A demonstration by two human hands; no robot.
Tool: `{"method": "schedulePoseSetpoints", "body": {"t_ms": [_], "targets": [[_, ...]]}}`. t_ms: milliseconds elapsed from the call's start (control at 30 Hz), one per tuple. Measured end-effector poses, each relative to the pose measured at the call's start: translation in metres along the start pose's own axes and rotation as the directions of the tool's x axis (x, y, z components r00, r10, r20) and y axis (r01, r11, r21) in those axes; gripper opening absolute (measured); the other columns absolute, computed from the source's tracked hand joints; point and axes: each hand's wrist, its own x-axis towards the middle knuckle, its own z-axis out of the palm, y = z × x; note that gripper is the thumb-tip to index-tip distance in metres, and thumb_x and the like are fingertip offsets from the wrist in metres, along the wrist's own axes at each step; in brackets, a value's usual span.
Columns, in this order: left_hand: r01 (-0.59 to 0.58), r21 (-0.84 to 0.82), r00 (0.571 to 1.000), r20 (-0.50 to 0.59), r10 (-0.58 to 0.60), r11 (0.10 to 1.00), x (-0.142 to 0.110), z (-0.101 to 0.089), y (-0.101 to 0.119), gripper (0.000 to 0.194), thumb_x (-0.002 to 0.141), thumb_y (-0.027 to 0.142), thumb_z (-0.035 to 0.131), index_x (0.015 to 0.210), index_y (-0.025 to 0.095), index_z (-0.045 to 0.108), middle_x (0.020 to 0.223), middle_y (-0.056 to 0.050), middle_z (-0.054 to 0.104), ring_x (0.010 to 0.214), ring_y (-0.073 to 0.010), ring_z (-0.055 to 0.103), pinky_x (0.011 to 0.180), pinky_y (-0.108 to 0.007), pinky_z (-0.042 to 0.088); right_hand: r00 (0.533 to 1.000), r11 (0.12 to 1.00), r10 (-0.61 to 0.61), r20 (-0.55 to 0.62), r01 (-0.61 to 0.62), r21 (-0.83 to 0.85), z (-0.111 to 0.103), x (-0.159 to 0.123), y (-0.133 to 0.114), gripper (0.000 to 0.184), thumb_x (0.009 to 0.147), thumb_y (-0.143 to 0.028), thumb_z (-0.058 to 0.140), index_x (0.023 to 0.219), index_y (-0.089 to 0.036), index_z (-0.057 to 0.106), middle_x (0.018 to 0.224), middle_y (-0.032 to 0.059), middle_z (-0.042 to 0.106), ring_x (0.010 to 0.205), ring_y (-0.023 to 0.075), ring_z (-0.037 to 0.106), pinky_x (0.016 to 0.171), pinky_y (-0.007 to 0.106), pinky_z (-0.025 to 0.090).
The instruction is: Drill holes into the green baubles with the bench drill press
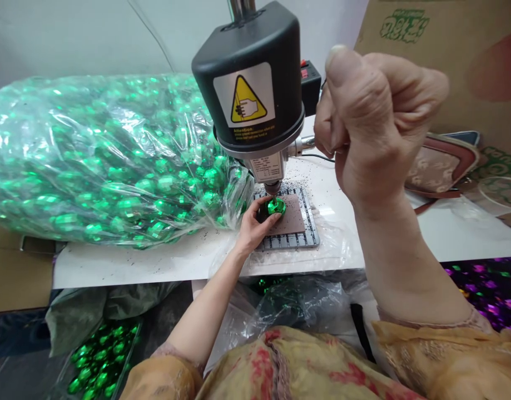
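My left hand [255, 226] lies on a brown pad [296, 218], its fingertips pinching a shiny green faceted gem [276, 206] directly under the tip of a black bench press head [247, 78]. The pad sits on a grey slotted metal plate [287, 242]. My right hand [376, 122] is raised in a fist beside the press. A short metal lever [305, 144] on the press runs into its fingers. The gem's underside is hidden by my fingers.
A huge clear plastic bag of green gems [105, 161] lies left of the press on a white table [147, 266] scattered with black specks. Below the table edge is a tray of green gems [99, 355]. A patterned handbag [441, 166] and cardboard box [447, 50] stand at right.
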Motion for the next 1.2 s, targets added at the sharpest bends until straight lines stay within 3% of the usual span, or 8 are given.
{"method": "schedulePoseSetpoints", "body": {"t_ms": [233, 433, 667, 900, 1200], "targets": [[0.017, -0.007, 1.0, 0.003, -0.017, 1.0, -0.003, 0.011, 0.003, 0.058, 0.075, 0.045, 0.083, 0.122, 0.02, 0.06, 0.118, -0.01, 0.07, 0.108, -0.0233, 0.068, 0.099, -0.04, 0.055, 1.0, 1.0, 0.017, -0.017, -0.018, -0.003, 0.002, 0.0, -0.001, 0.053, 0.084, -0.034, 0.07, 0.047, -0.017, 0.037, 0.042, -0.0064, 0.027, 0.039, 0.0022, 0.029, 0.046, 0.027, 0.017], [0.016, -0.026, 1.0, 0.01, -0.016, 1.0, -0.004, 0.01, 0.005, 0.059, 0.075, 0.044, 0.083, 0.122, 0.02, 0.059, 0.119, -0.009, 0.07, 0.109, -0.0237, 0.068, 0.1, -0.04, 0.055, 0.999, 1.0, -0.031, -0.007, 0.031, -0.003, 0.0, -0.007, 0.0, 0.048, 0.09, -0.013, 0.057, 0.048, -0.015, 0.034, 0.044, -0.0064, 0.028, 0.04, 0.0005, 0.031, 0.047, 0.025, 0.016], [-0.001, -0.045, 1.0, 0.012, 0.001, 0.999, -0.003, 0.011, 0.002, 0.058, 0.074, 0.045, 0.083, 0.121, 0.02, 0.059, 0.116, -0.008, 0.07, 0.108, -0.0232, 0.068, 0.099, -0.04, 0.054, 1.0, 0.977, -0.012, 0.016, 0.015, -0.213, -0.009, -0.03, -0.007, 0.053, 0.091, -0.025, 0.057, 0.046, -0.018, 0.032, 0.043, -0.0046, 0.026, 0.04, 0.0042, 0.029, 0.045, 0.031, 0.017], [-0.017, -0.051, 1.0, 0.012, 0.017, 0.999, -0.004, 0.011, 0.003, 0.059, 0.075, 0.049, 0.083, 0.121, 0.02, 0.059, 0.115, -0.008, 0.07, 0.107, -0.0229, 0.067, 0.097, -0.039, 0.055, 0.992, 0.976, -0.122, 0.014, 0.123, -0.181, -0.012, -0.037, 0.005, 0.057, 0.09, -0.023, 0.058, 0.047, -0.017, 0.02, 0.043, -0.0042, 0.025, 0.04, 0.0041, 0.028, 0.046, 0.03, 0.016], [-0.017, -0.056, 1.0, 0.006, 0.018, 0.998, -0.004, 0.011, 0.006, 0.057, 0.075, 0.048, 0.082, 0.12, 0.021, 0.06, 0.115, -0.008, 0.071, 0.106, -0.0228, 0.068, 0.096, -0.039, 0.056, 0.968, 0.954, -0.246, 0.048, 0.25, -0.164, -0.016, -0.047, 0.013, 0.047, 0.085, -0.013, 0.055, 0.052, -0.016, 0.023, 0.047, -0.0047, 0.024, 0.039, 0.0051, 0.031, 0.043, 0.029, 0.021]]}}
